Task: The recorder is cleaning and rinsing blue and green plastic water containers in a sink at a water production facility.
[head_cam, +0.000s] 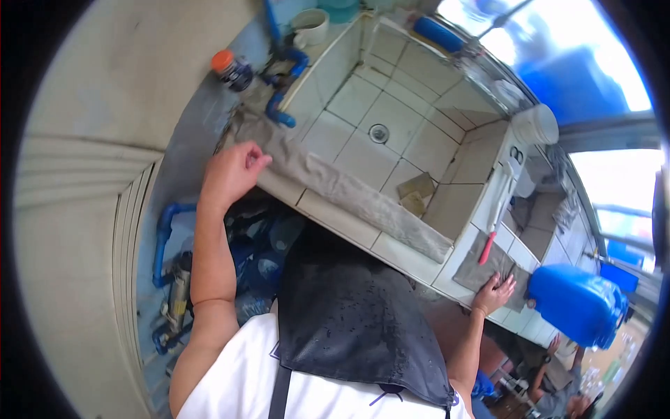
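Note:
My left hand is above the near left corner of a tiled sink, its fingers curled in and nothing visible in them. Along the sink's front rim lies a long folded grey cloth, close to that hand. On the tiled ledge to the right, my right hand rests with fingers spread on a second grey cloth. A knife with a red handle lies partly over that cloth, its blade pointing away from me.
A blue plastic jerrycan stands right of my right hand. Two sponge-like pads lie in the sink near its drain. Blue pipes, an orange-lidded jar and a white mug are at left. Another person is at lower right.

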Tool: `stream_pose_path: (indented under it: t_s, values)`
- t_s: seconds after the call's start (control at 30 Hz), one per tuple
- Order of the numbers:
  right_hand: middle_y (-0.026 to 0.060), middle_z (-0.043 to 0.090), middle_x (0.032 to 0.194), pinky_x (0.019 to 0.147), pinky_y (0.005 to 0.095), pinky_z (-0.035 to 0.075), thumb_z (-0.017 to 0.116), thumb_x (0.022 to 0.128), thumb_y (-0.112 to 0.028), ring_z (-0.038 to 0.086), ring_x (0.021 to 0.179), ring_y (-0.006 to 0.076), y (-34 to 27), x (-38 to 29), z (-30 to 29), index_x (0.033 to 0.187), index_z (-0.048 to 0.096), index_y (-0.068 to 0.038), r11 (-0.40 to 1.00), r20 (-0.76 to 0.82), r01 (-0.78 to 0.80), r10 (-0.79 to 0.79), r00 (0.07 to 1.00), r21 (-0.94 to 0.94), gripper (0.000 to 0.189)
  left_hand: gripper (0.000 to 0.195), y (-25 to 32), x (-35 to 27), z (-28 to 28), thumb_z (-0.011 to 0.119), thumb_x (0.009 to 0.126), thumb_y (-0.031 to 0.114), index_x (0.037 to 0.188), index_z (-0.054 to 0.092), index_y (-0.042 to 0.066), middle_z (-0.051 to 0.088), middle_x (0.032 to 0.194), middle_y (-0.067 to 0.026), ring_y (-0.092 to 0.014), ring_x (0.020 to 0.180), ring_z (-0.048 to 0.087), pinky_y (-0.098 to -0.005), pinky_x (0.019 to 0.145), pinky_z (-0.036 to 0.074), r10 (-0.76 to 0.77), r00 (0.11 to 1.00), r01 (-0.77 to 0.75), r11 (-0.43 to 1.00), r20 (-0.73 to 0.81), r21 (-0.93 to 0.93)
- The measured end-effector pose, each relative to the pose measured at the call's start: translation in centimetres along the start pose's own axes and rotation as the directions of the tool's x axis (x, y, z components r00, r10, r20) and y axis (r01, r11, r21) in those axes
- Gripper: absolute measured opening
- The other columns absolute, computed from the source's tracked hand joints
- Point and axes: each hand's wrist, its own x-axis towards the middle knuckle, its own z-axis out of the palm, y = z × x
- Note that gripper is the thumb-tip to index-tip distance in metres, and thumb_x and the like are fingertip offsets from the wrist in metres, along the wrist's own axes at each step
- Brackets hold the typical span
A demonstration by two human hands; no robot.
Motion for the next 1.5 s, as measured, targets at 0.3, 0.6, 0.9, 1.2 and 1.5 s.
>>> stream_pose_path:
  t_s: [0.3,0.6,0.9,1.2,1.5]
  values:
    - [0.0241,0.041,0.148,0.113,0.0489,0.028,0.054,0.095,-0.048,0.037,0.136,0.0412,-1.3,-0.1,-0.7,0.141,0.048,-0.006,0.999,-0.028,-0.040,0.041,0.999,0.024,0.063,0.027,8.3,15.2,8.3,0.072,0.081,0.030,0.096,0.068,0.008,0.070,0.082,-0.0119,-0.031,0.075,0.067,-0.0408,0.068,0.051,0.407,0.891,-0.435,0.892,0.202,0.123]
    - [0.0205,0.044,0.147,0.113,0.0486,0.029,0.060,0.092,-0.043,0.038,0.136,0.0404,-1.4,0.0,-0.7,0.141,0.049,-0.009,0.997,-0.063,-0.059,0.062,0.996,0.047,0.061,0.033,9.6,28.3,21.2,0.073,0.076,0.035,0.096,0.070,0.009,0.071,0.099,-0.0134,-0.031,0.097,0.066,-0.0420,0.082,0.053,0.344,0.772,-0.542,0.795,0.535,0.272]
    - [0.0181,0.044,0.147,0.112,0.0472,0.029,0.059,0.093,-0.041,0.039,0.136,0.0390,-2.1,0.5,-1.4,0.141,0.049,-0.010,0.996,-0.052,-0.089,0.090,0.995,0.018,0.058,0.038,12.0,23.9,33.8,0.074,0.074,0.030,0.105,0.068,0.009,0.069,0.107,-0.0152,-0.034,0.104,0.064,-0.0446,0.087,0.052,0.538,0.452,-0.806,0.588,0.712,0.068]
    - [0.0190,0.044,0.147,0.113,0.0473,0.029,0.060,0.091,-0.038,0.039,0.137,0.0386,-2.2,-0.2,-2.1,0.140,0.050,-0.010,0.990,-0.027,-0.136,0.137,0.990,0.019,0.057,0.037,19.9,10.5,41.3,0.073,0.077,0.034,0.103,0.067,0.008,0.069,0.103,-0.0186,-0.036,0.098,0.067,-0.0469,0.081,0.054,0.414,0.450,-0.780,0.613,0.791,0.123]
    - [0.0227,0.051,0.139,0.112,0.0484,0.032,0.066,0.082,-0.039,0.044,0.130,0.0408,-2.6,0.3,-2.0,0.132,0.056,-0.007,0.975,-0.099,-0.197,0.207,0.973,0.100,0.060,0.031,20.6,13.7,43.6,0.065,0.083,0.023,0.105,0.064,0.001,0.069,0.084,-0.0139,-0.025,0.073,0.063,-0.0425,0.068,0.050,0.379,0.336,-0.432,0.876,0.862,-0.216]
